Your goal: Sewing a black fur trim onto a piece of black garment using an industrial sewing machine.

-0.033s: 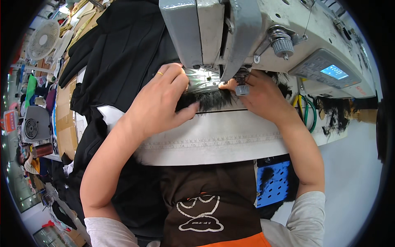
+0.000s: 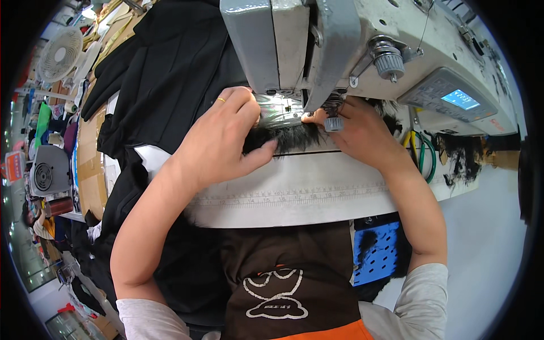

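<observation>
Beneath the head of a sewing machine (image 2: 334, 51), a strip of black fur (image 2: 294, 137) lies on the white machine bed beside the shiny needle plate (image 2: 277, 107). My left hand (image 2: 224, 133), with a ring on one finger, rests at the plate's left side. Its fingers bend down onto the dark material, and its thumb stretches apart over the fur. To the right of the presser foot, my right hand (image 2: 362, 133) has closed fingers on the fur, one fingertip close to the foot. A spring-loaded knob (image 2: 334, 123) partly covers these fingers.
Black cloth (image 2: 170, 73) is spread at the left. A printed ruler (image 2: 294, 196) runs along the bed's front. Yellow-and-green-handled scissors (image 2: 420, 148) and loose fur scraps (image 2: 462, 158) lie at the right, below a lit control panel (image 2: 460, 99). A blue perforated surface (image 2: 377, 252) shows below the bed.
My left thumb has shifted slightly to the right over the fur. My right hand and the machine look the same.
</observation>
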Demonstrator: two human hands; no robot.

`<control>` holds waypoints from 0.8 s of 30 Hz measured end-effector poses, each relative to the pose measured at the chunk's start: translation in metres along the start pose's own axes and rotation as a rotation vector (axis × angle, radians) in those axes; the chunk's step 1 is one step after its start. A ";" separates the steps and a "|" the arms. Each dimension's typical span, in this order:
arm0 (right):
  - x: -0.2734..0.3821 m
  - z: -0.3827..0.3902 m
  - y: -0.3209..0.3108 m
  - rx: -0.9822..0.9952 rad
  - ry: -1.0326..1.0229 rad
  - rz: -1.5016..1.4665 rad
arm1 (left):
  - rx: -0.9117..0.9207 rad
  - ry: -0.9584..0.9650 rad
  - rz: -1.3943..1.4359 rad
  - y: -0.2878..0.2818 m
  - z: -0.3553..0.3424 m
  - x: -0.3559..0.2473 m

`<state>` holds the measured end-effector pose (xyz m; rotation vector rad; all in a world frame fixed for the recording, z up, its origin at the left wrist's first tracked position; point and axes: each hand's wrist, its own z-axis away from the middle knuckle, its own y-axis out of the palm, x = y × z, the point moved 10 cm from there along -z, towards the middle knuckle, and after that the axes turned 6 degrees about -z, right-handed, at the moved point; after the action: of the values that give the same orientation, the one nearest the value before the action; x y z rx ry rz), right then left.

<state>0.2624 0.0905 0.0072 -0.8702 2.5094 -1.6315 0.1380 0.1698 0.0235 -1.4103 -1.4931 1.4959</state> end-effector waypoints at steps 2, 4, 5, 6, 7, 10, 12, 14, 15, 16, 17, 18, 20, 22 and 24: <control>0.001 0.000 -0.002 -0.007 0.005 -0.004 | -0.006 -0.006 0.028 0.000 -0.003 0.003; -0.001 0.002 -0.001 -0.013 0.013 -0.007 | -0.086 -0.059 0.133 -0.001 -0.002 0.015; -0.005 0.004 0.003 0.003 0.036 -0.033 | -0.094 -0.080 0.145 0.000 -0.003 0.018; -0.009 0.005 0.006 0.020 0.059 -0.059 | -0.093 -0.079 0.145 -0.001 -0.003 0.016; -0.010 0.006 0.006 0.019 0.063 -0.057 | -0.063 -0.103 0.121 0.000 -0.004 0.015; -0.010 0.006 0.008 0.043 0.073 -0.049 | -0.040 -0.121 0.081 0.003 -0.004 0.013; 0.002 -0.001 -0.002 -0.014 -0.008 0.011 | -0.048 -0.121 0.063 0.003 0.000 0.013; 0.003 -0.001 -0.003 -0.018 -0.006 0.015 | -0.054 -0.084 0.004 0.007 0.003 0.011; 0.003 -0.001 -0.003 -0.022 -0.006 0.019 | -0.053 -0.083 0.006 0.009 0.005 0.010; 0.003 -0.001 -0.003 -0.022 -0.005 0.018 | -0.081 -0.072 -0.025 0.008 0.007 0.008; 0.003 -0.001 -0.003 -0.029 -0.013 0.017 | -0.110 -0.061 -0.056 0.007 0.008 0.007; 0.004 -0.001 -0.004 -0.037 -0.020 0.015 | -0.109 -0.062 -0.055 0.010 0.008 0.008; 0.005 -0.001 -0.004 -0.041 -0.032 0.028 | -0.215 0.119 -0.065 0.006 0.011 -0.007; 0.006 -0.001 -0.005 -0.045 -0.044 0.039 | -0.230 0.134 -0.086 0.008 0.014 -0.009; 0.008 -0.001 -0.005 -0.034 -0.061 0.080 | -0.214 0.184 -0.156 0.011 0.016 -0.014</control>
<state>0.2572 0.0866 0.0138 -0.7984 2.5038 -1.5195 0.1299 0.1497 0.0136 -1.4714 -1.6426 1.1074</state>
